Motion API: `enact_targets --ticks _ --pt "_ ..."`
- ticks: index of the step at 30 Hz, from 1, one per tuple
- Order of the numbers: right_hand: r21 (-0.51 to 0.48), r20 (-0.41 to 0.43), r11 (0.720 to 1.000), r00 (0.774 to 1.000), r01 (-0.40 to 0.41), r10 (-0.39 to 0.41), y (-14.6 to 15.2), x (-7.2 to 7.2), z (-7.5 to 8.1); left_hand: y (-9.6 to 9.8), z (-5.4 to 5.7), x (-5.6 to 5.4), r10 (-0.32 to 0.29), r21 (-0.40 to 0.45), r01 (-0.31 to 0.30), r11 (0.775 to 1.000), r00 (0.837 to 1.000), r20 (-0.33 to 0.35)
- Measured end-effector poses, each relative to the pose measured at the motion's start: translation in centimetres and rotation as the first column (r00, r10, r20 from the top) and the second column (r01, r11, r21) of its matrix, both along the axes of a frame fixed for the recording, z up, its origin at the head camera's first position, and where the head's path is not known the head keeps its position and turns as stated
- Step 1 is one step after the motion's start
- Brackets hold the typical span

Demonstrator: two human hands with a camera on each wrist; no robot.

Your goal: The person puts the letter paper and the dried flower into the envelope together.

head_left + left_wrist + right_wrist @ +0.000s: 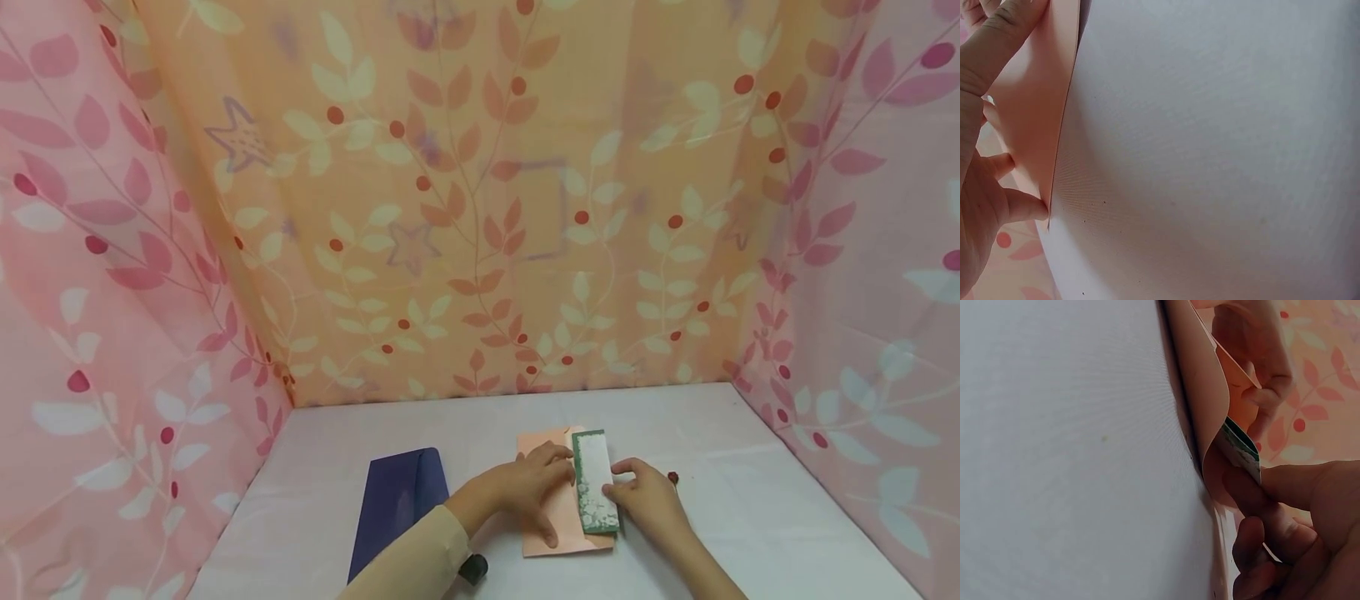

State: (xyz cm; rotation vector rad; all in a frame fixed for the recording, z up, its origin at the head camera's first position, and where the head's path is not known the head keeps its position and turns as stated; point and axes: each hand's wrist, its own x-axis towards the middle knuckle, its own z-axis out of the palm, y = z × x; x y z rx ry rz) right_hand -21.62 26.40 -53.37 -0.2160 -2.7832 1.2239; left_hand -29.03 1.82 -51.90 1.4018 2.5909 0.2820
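A peach envelope (534, 533) lies on the white table. Over its right side is a narrow white card (596, 475) with a green, flower-patterned border. My right hand (648, 497) pinches the card's right edge between thumb and fingers. In the right wrist view, the green-edged card (1241, 447) curves at the gaping mouth of the envelope (1200, 381); how far it sits inside is hidden. My left hand (531, 486) spreads over the envelope, its thumb low on the paper. Its fingertips hold the envelope's raised edge beside the card.
A dark purple envelope (386, 504) lies to the left, partly behind my left sleeve. A small black object (474, 569) shows beside that sleeve. Just past my right hand is a small dark red item (672, 477). Patterned cloth (480, 250) walls the table's back and sides.
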Motion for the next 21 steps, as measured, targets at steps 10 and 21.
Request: enact_targets --ticks 10,21 --pt "0.060 0.018 0.998 1.000 -0.011 0.010 -0.5 -0.4 -0.1 -0.1 -0.2 -0.2 -0.024 0.007 0.024 1.000 0.999 -0.025" --pt "0.055 0.017 0.998 1.000 -0.024 0.023 -1.1 -0.4 -0.5 0.0 -0.3 -0.1 -0.022 -0.004 0.022 1.000 0.999 -0.025"
